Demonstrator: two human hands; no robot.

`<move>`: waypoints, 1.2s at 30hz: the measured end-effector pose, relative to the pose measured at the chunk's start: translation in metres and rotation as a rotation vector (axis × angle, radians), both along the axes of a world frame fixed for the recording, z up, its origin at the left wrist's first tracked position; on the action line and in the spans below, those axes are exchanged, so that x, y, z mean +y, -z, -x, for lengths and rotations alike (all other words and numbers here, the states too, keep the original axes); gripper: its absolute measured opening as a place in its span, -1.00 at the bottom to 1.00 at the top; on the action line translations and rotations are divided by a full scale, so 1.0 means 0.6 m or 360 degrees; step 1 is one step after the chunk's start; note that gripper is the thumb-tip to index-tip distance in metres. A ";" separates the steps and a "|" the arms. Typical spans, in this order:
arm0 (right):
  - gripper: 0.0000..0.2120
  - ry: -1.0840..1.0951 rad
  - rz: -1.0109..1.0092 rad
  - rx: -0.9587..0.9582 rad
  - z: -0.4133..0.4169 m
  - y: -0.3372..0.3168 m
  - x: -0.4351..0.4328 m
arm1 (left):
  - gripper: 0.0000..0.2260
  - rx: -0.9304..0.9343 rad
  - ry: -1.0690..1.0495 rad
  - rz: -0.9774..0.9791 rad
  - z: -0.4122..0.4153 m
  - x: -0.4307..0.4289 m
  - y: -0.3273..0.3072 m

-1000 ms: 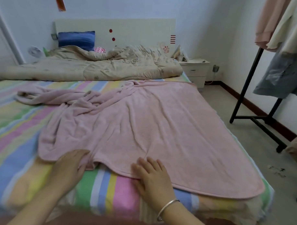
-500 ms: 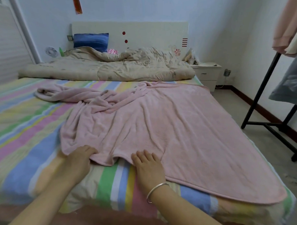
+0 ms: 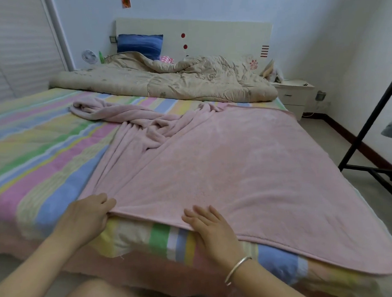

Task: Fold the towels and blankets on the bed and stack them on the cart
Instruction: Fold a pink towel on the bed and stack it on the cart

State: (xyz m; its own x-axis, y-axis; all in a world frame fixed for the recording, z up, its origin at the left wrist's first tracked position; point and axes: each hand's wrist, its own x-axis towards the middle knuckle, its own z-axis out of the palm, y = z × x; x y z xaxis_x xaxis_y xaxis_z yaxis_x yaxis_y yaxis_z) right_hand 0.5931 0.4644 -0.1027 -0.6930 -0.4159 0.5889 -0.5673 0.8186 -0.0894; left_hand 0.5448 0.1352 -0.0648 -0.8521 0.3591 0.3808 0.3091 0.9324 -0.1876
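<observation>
Through the head camera I look forward and down onto a wide bed [image 3: 46, 153] covered with a sheet in pastel stripes. A pink blanket [image 3: 235, 169] lies across the right half of the bed. Its near and right parts are spread fairly flat, with one rounded corner hanging over the mattress edge at the lower right. Its far left part is bunched into twisted folds that trail toward the middle of the bed. At the near edge, the left hand [image 3: 86, 216] grips the blanket's hem with curled fingers, and the fabric fans away from that grip in tight pleats. To its right, the right hand [image 3: 211, 230] lies flat with its fingers straight and spread. The fingertips rest on the blanket's edge and the palm on the striped sheet. A silver bracelet [image 3: 237, 269] circles that wrist. At the head of the bed a crumpled beige quilt [image 3: 166, 82] stretches from side to side, with a blue pillow [image 3: 140, 44] propped behind it against a pale headboard [image 3: 220, 36]. A white nightstand [image 3: 295, 96] stands just beside the bed's far right corner, and a black metal rack [image 3: 367, 129] stands on the floor at the right.
</observation>
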 end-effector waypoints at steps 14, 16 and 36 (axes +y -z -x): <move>-0.47 -0.0214 0.0045 -0.0480 -0.050 -0.028 0.004 | -0.75 -0.0143 -0.0059 -0.0190 -0.062 -0.001 0.007; -0.46 -0.0141 0.0152 -0.0466 -0.055 -0.039 0.029 | -0.70 -0.0192 -0.0001 -0.0308 -0.076 0.011 0.001; -0.64 0.0530 0.0014 0.0089 -0.183 -0.013 0.359 | -0.94 -0.0362 0.1062 -0.0367 -0.110 0.431 0.003</move>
State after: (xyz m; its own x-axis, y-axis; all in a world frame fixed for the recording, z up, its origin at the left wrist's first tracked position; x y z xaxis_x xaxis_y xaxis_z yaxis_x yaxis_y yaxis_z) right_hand 0.7031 0.6801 -0.0948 -0.7566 -0.1670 0.6322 -0.2730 0.9592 -0.0735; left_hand 0.6108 0.3940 -0.0663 -0.5474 0.7605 0.3494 0.8318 0.5405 0.1266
